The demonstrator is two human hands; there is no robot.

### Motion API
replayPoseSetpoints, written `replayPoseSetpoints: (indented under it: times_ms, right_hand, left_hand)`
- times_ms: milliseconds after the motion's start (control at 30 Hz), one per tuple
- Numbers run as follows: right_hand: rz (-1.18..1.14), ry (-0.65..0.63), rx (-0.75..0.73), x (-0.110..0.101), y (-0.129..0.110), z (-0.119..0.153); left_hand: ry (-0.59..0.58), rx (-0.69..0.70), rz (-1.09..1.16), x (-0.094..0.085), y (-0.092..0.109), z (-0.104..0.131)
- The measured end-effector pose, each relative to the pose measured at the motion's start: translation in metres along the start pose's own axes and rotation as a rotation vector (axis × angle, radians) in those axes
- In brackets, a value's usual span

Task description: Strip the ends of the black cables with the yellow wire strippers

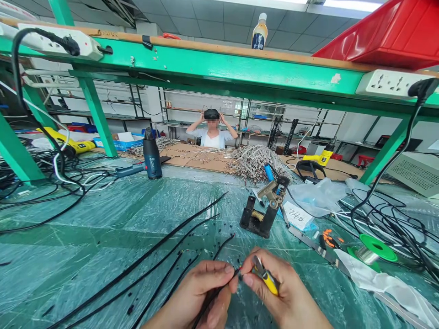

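Observation:
Thumb and fingers of my left hand [210,285] are closed on a black cable [208,302], close to its end. A bit of red shows at the cable's tip, between my two hands. My right hand [279,285] keeps wire cutters [270,284] with yellow handles in its palm, jaws pointing up and away. Its thumb and forefinger also pinch at the cable end; the exact contact is partly hidden. Several more black cables [164,239] lie across the green mat to the left, their ends pointing away from me.
A soldering iron stand [257,219] is ahead, right of centre. Behind it lies a heap of wires [257,160]; a heat gun [152,157] stands left. A solder spool [377,249] and tangled cables are right. A green shelf beam [219,64] crosses overhead. A person [211,135] sits opposite.

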State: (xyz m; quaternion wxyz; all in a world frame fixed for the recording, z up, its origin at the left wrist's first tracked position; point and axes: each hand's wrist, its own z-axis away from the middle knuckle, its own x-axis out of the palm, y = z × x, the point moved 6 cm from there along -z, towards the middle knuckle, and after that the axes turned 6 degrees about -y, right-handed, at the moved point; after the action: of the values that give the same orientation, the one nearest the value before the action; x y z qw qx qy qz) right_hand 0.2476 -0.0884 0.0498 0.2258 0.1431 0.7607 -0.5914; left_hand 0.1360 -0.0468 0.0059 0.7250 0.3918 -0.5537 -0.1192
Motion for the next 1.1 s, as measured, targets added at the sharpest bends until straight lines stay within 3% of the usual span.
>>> replayPoseSetpoints:
  times_ms: [133, 267, 333, 433, 567, 667, 900, 1000, 1100]
  right_hand:
    - [-0.098, 0.077, 0.069, 0.002, 0.008, 0.001]
    - [-0.160, 0.058, 0.003, 0.006, 0.002, -0.001]
    - [-0.169, 0.046, -0.004, 0.007, -0.001, -0.003]
    - [-0.239, 0.095, 0.102, 0.008, 0.007, -0.004]
    - [-0.573, 0.128, 0.259, 0.020, 0.025, -0.002]
    - [-0.832, 0.131, 0.254, 0.028, 0.028, -0.002]
    - [-0.461, 0.244, 0.229, 0.024, 0.028, 0.001]
    - [-0.369, 0.253, 0.165, 0.017, 0.026, 0.003]
    - [-0.168, 0.415, 0.104, -0.004, 0.022, 0.011]
  left_hand:
    - [0.005, 0.013, -0.030, -0.001, 0.002, 0.000]
    - [0.091, 0.017, -0.130, 0.000, 0.002, 0.001]
    - [0.092, 0.015, -0.225, 0.001, 0.003, 0.000]
    - [0.121, 0.018, -0.527, 0.003, 0.008, 0.002]
    - [0.184, 0.248, -1.113, 0.016, 0.029, 0.007]
    - [0.168, 0.399, -1.227, 0.026, 0.035, 0.010]
    - [0.220, 0.430, -1.276, 0.028, 0.031, 0.012]
    - [0.341, 0.379, -1.120, 0.018, 0.032, 0.011]
    - [0.452, 0.299, -0.904, 0.000, 0.036, 0.011]
